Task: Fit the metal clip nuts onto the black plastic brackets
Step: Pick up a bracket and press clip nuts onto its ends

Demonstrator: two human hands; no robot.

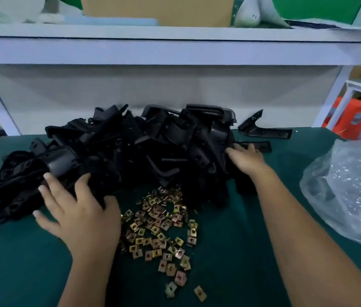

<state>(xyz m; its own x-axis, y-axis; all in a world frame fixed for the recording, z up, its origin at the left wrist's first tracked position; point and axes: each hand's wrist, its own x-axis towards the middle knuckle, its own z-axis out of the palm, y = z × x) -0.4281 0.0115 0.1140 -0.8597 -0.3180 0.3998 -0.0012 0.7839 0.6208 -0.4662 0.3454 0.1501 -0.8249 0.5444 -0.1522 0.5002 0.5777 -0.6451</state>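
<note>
A big heap of black plastic brackets (135, 147) lies across the middle of the green table (20, 262). In front of it, several brass-coloured metal clip nuts (164, 231) are scattered in a loose pile. My left hand (75, 209) lies with spread, straight fingers on the front left of the bracket heap. My right hand (245, 158) reaches into the heap's right side, its fingers against the brackets; their tips are partly hidden among the black parts.
Two separate brackets (263, 129) lie behind the heap at the right. A crumpled clear plastic bag (347, 191) sits at the table's right edge. A white shelf (175, 52) with a cardboard box (157, 9) overhangs the back of the table.
</note>
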